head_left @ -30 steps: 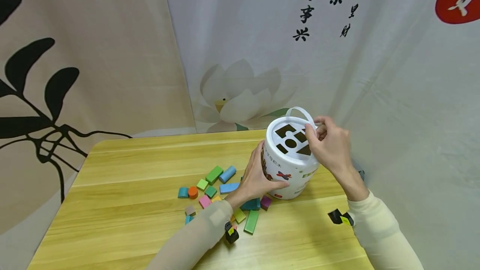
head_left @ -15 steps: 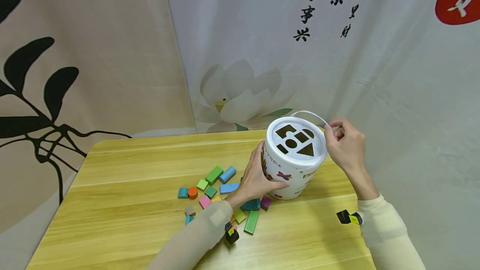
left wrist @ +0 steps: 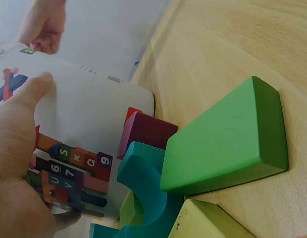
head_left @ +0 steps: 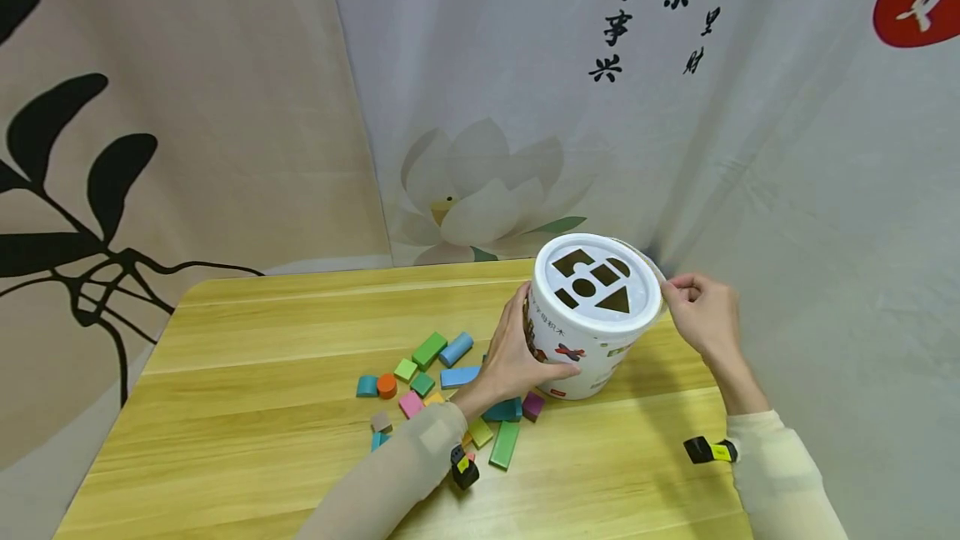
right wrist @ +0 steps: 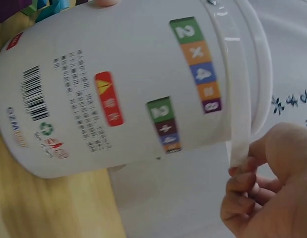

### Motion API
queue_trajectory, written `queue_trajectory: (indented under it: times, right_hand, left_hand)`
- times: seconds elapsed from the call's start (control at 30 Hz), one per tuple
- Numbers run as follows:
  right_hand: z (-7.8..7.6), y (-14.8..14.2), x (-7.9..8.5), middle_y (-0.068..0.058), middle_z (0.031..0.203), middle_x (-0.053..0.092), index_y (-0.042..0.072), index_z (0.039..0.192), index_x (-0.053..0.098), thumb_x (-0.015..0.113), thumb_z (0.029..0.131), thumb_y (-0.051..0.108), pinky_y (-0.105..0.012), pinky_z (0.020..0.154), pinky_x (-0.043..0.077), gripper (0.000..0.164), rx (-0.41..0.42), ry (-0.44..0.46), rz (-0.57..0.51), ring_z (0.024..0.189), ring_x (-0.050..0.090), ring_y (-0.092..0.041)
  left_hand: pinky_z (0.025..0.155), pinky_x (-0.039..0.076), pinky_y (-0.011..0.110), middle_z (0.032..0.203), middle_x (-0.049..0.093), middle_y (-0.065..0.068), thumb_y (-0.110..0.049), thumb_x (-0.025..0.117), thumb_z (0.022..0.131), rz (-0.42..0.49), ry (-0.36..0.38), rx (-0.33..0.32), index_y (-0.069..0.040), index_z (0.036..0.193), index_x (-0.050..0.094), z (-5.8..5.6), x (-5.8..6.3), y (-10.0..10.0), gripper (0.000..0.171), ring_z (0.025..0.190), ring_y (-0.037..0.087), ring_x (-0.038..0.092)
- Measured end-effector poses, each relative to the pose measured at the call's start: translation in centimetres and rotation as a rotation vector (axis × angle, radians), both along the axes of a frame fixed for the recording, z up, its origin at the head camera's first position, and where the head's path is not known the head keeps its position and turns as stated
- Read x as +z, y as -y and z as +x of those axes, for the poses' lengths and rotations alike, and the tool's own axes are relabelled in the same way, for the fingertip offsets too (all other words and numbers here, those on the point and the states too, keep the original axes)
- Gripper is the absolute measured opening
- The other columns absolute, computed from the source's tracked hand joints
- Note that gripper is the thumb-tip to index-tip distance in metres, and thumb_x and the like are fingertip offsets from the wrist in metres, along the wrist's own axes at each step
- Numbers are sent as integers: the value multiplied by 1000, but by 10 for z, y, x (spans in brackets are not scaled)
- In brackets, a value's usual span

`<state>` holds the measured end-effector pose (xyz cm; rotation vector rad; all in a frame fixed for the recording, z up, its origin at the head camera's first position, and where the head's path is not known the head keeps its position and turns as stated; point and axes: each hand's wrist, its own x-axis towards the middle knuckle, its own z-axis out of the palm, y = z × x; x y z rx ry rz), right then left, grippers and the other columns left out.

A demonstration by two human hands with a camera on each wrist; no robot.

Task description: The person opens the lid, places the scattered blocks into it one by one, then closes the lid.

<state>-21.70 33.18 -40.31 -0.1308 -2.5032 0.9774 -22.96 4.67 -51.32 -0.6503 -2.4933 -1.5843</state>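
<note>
Just steady the white bucket with your left hand wrapped round its side, and don't yank the strap handle your right hand is pinching beside the lid, since the bucket's toward the far edge of the wooden table, right of the blocks, printed curtain behind.

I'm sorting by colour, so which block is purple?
The purple block beside the white bucket, right of the teal arch in the head view; the only purple one visible.
</note>
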Motion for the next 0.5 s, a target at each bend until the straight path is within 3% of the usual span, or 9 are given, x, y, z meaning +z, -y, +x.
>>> queue_trajectory:
  times: [0.23,0.5]
  right_hand:
    - [4,-5,-31,8,63,64,-11,104,65,58,101,15,-19,43,45,27,118,196,-225,51,54,-5]
    - [8,0,-64,6,58,56,-8,100,60,59,102,12,-18,43,43,20,175,182,-349,49,50,-6]
  left_hand:
    - [106,45,47,160,24,-12,-65,90,59,4,-3,-1,-40,165,2,0,-1,1,140,134,8,37]
    - [107,44,48,161,22,-14,-66,89,59,10,-1,-3,-41,165,1,0,-2,2,140,135,8,36]
